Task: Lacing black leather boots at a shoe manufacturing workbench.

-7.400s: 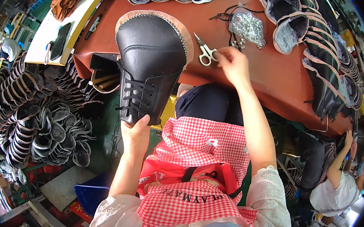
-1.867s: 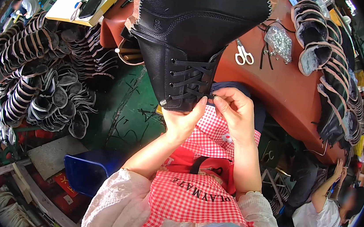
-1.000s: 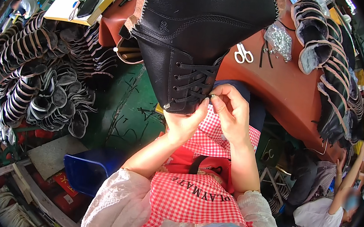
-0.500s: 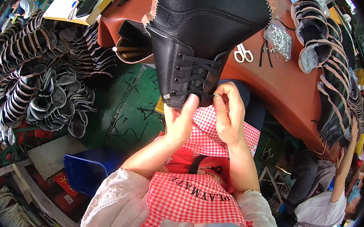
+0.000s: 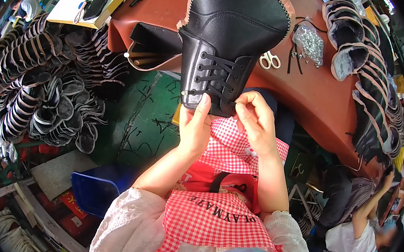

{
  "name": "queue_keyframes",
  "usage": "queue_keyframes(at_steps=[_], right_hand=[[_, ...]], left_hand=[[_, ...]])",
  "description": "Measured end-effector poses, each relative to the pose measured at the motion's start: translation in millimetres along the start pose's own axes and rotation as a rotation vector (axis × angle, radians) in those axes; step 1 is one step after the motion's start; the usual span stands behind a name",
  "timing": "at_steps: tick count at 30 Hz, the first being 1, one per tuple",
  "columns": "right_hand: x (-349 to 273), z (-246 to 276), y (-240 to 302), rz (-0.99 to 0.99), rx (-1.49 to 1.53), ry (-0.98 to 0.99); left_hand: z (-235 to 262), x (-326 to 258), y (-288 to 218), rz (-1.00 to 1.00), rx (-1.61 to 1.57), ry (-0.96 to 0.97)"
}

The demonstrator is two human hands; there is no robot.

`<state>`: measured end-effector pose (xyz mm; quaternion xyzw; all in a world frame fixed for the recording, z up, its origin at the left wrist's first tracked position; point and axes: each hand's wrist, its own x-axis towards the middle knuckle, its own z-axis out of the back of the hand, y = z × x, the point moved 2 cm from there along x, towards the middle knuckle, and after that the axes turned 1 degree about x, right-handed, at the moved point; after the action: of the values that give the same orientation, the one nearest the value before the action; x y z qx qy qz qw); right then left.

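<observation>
Tilting black boot upper slightly versus 0.5 s back; left hand gripping its lower edge, right hand pinching black lace just beside, lacing nearing bottom eyelets.

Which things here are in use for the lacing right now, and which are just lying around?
In use: black boot upper, its black lace, left hand, right hand.

Lying about: scissors, bag of metal bits, stacked uppers, phone.
</observation>
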<state>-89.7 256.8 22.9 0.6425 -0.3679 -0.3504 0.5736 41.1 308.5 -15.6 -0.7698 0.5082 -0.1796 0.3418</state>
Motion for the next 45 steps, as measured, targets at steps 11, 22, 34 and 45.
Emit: queue_keyframes(at_steps=[11, 22, 34, 45], right_hand=[[0.1, 7.2, -8.1, -0.081, 0.035, -0.018], [-7.4, 110.7, 12.5, 0.17, 0.014, -0.563], [10.2, 139.2, 131.4, -0.003, -0.028, -0.01], [243.1, 183.9, 159.0, 0.372, -1.421, -0.303]], left_hand=[[3.1, 1.8, 4.2, 0.017, -0.058, -0.012], [16.4, 8.0, -15.2, 0.004, 0.407, 0.19], [-112.2, 97.2, -40.0, -0.978, 0.999, 0.991], [-28.9, 300.9, 65.7, -0.685, 1.735, 0.046]])
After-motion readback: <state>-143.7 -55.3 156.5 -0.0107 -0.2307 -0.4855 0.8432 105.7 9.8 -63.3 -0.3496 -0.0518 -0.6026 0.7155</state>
